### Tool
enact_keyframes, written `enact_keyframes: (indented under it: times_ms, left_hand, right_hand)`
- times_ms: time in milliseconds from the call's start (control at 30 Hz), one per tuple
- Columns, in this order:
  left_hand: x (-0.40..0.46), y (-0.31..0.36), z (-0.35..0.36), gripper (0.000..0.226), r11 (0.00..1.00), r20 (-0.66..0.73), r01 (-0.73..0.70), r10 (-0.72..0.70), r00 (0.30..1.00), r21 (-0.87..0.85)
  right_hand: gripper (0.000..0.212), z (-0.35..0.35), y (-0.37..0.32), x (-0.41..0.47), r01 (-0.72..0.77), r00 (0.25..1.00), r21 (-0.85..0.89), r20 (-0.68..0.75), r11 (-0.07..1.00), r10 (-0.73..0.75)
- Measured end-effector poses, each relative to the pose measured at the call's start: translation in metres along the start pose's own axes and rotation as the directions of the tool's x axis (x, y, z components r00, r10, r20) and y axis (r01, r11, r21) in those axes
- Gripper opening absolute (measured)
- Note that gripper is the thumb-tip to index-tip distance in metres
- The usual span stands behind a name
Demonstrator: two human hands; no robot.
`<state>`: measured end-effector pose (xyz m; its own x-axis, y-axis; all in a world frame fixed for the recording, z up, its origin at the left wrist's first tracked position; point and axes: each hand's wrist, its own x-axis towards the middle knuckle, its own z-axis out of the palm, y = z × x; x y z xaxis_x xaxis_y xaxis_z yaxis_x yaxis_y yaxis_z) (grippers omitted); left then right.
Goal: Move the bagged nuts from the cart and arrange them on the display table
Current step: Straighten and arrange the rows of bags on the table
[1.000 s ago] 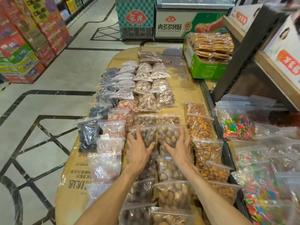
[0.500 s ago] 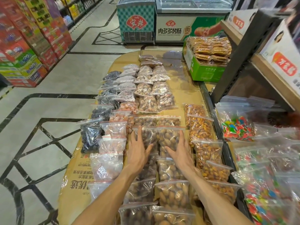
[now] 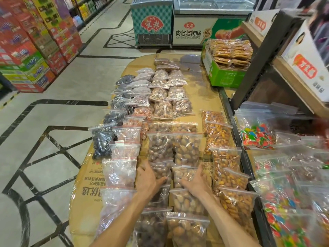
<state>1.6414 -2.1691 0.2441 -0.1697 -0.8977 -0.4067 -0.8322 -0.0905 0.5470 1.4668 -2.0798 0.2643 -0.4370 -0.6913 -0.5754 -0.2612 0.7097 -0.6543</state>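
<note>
Fingers of left hand [image 3: 148, 177] and right hand [image 3: 196, 181] curled, gripping outer edges of paired nut bags [image 3: 173, 172]; bags between hands; long axis toward far bench [image 3: 85, 196] edge.

Shop interior, even overhead light. Floor [image 3: 74, 97]: pale grey tile with dark inlaid border lines, glossy, 9 to 11 o'clock. Stacked cartons [image 3: 26, 56], red, green and purple, along aisle at 10 o'clock. Two chest freezers at 12 o'clock: teal checked freezer [image 3: 151, 25] touching white freezer [image 3: 204, 31] with sausage graphic. Green crate [image 3: 222, 72] of packed biscuits at 1 o'clock. Dark metal shelf upright [image 3: 263, 59] tilted across 2 o'clock; wooden shelves [image 3: 300, 86] carrying white printed boxes [image 3: 309, 68].
</note>
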Motion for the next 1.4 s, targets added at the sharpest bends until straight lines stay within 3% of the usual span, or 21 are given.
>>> enact_keyframes:
  times_ms: [167,267,333,433,533,667,767,867,1033,1267,1400]
  left_hand:
    - [-0.006,-0.002,0.003,0.083,0.993,-0.092,-0.102,0.107,0.99,0.05]
    - [-0.004,-0.007,-0.004,0.061,0.972,-0.118,-0.233,0.232,0.965,0.004]
    - [-0.001,-0.004,-0.012,0.06,0.942,-0.158,-0.329,0.316,0.936,-0.063]
    - [0.009,0.01,-0.025,0.085,0.903,-0.181,-0.402,0.374,0.91,-0.152]
    - [0.008,0.019,-0.025,0.118,0.919,-0.148,-0.342,0.317,0.937,-0.195]
    - [0.003,0.002,-0.007,0.126,0.937,-0.199,-0.223,0.173,0.965,-0.269]
    - [0.005,-0.006,0.001,0.097,0.947,-0.22,-0.122,0.056,0.974,-0.299]
    - [0.002,0.001,0.001,0.05,0.968,-0.288,-0.208,0.161,0.944,-0.14]
    - [0.005,0.006,0.0,0.058,0.977,-0.242,-0.202,0.179,0.954,-0.073]
    - [0.004,-0.014,0.003,0.07,0.944,-0.214,-0.289,0.252,0.944,-0.161]
    - [-0.005,0.003,-0.014,0.048,0.933,-0.193,-0.321,0.289,0.938,-0.162]
  right_hand:
    - [0.12,0.0,0.006,-0.006,0.099,0.988,0.003,-0.123,0.995,-0.097]
    - [0.109,-0.003,0.012,-0.016,0.184,0.971,0.082,-0.171,0.98,-0.168]
    - [0.103,-0.007,0.009,-0.018,0.242,0.952,0.116,-0.221,0.963,-0.213]
    - [0.104,-0.012,-0.005,-0.014,0.32,0.918,0.131,-0.288,0.938,-0.273]
    - [0.12,-0.015,-0.013,-0.005,0.304,0.92,0.106,-0.292,0.947,-0.262]
    - [0.129,-0.013,-0.005,0.002,0.249,0.946,0.198,-0.259,0.948,-0.195]
    - [0.125,-0.013,0.006,0.006,0.201,0.97,0.228,-0.18,0.953,-0.161]
    - [0.113,-0.012,0.007,0.006,0.218,0.969,0.214,-0.163,0.952,-0.185]
    - [0.111,-0.01,0.008,0.004,0.235,0.957,0.145,-0.206,0.961,-0.203]
    - [0.122,-0.009,0.015,-0.006,0.23,0.966,0.192,-0.167,0.954,-0.199]
    - [0.118,-0.005,0.019,-0.017,0.254,0.962,0.177,-0.149,0.951,-0.229]
